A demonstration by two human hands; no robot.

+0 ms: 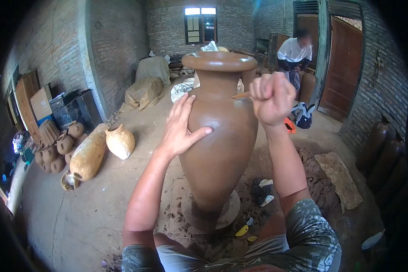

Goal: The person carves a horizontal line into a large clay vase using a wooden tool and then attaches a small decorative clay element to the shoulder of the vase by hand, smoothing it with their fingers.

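A tall brown clay vase (pixel 221 145) with a thick rolled rim stands upright in front of me, its narrow foot on a round, flat base (pixel 233 209). Against the vase's left shoulder rests my left hand (pixel 182 128), open, with the palm side on the clay and the thumb spread apart. My right hand (pixel 273 99) is closed around a thin wooden stick tool (pixel 242 94). Its tip points left at the vase's upper shoulder, just below the neck; whether it touches the clay I cannot tell. The fist hides the rest of the tool.
Clay scraps and lumps (pixel 310 174) lie right of the base, beside a flat board (pixel 339 179). Yellow scraper-like pieces (pixel 241 230) are near my legs. Several pots and a pale jar (pixel 120 141) stand left. Dark tall vases (pixel 372 144) line the right. A person (pixel 296 53) bends at the back.
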